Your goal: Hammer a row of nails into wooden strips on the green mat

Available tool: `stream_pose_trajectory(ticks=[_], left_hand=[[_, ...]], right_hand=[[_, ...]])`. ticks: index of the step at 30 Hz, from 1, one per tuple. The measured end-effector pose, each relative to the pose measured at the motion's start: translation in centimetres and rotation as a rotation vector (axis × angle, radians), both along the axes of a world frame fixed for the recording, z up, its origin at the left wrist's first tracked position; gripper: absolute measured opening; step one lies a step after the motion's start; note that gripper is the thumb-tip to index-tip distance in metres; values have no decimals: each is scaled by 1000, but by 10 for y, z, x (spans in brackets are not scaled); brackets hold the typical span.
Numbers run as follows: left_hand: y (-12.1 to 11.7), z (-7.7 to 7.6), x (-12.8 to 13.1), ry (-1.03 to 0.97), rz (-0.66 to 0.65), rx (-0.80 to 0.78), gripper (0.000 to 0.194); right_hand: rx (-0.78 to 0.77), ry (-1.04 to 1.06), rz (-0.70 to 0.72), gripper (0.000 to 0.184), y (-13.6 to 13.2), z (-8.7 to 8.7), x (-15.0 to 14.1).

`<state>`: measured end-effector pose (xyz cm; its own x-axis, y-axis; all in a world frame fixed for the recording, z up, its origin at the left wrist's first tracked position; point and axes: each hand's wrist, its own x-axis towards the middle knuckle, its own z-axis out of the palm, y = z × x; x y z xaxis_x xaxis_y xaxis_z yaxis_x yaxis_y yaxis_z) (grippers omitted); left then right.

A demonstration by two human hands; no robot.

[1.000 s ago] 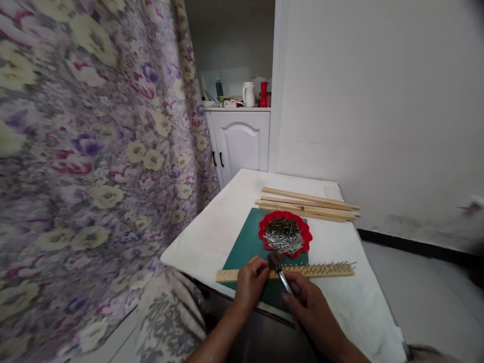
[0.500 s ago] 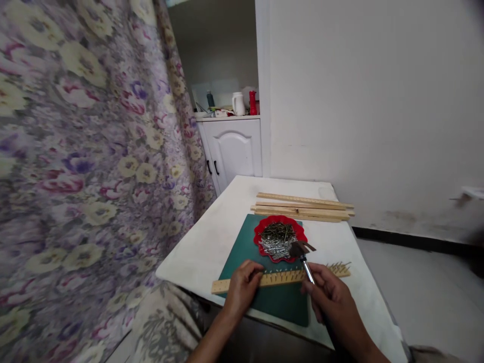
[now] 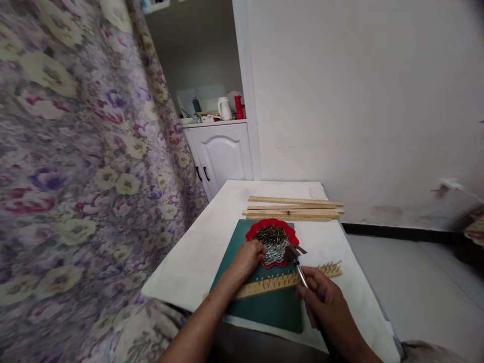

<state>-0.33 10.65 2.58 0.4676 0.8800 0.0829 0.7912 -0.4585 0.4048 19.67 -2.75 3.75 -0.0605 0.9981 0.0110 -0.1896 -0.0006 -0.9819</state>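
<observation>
My left hand is at the near left rim of a red scalloped bowl, its fingers curled together over the nails. Whatever those fingertips pinch is hidden. In my right hand is a claw hammer, held by the handle with its head raised near the bowl. A wooden strip lies across a green mat, passing beneath my left forearm. Rows of nails stand up from its middle, and more lean at its right end.
Several wooden strips lie at the back of the white-covered table. A floral curtain hangs on the left. Behind the table are a white cabinet and a wall; a white jug stands on the cabinet.
My left hand has left the wooden strip and moved forward to the bowl of nails. My right hand still holds the hammer. The view has shifted slightly to the right.
</observation>
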Motion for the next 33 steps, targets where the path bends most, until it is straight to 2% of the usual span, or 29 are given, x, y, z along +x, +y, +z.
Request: stream_pose_trajectory(ticks=[7,17,26,29,33], left_hand=[[14,6,2,148,-69,-40,14],[-5,7,-6,141,-32,73,17],[-19,6,-13,37,35,162,17],[-29,12,-15,-71,53,190,17],[-55,26,-9,-273,67,170,18]], right_hand=[[-11,-5,10,29,2,-4,0],[-12,2,16,31,2,-4,1],[8,33,27,28,5,-10,-1],[21,30,10,27,6,-14,-1],[42,72,-46,31,8,-16,-2]])
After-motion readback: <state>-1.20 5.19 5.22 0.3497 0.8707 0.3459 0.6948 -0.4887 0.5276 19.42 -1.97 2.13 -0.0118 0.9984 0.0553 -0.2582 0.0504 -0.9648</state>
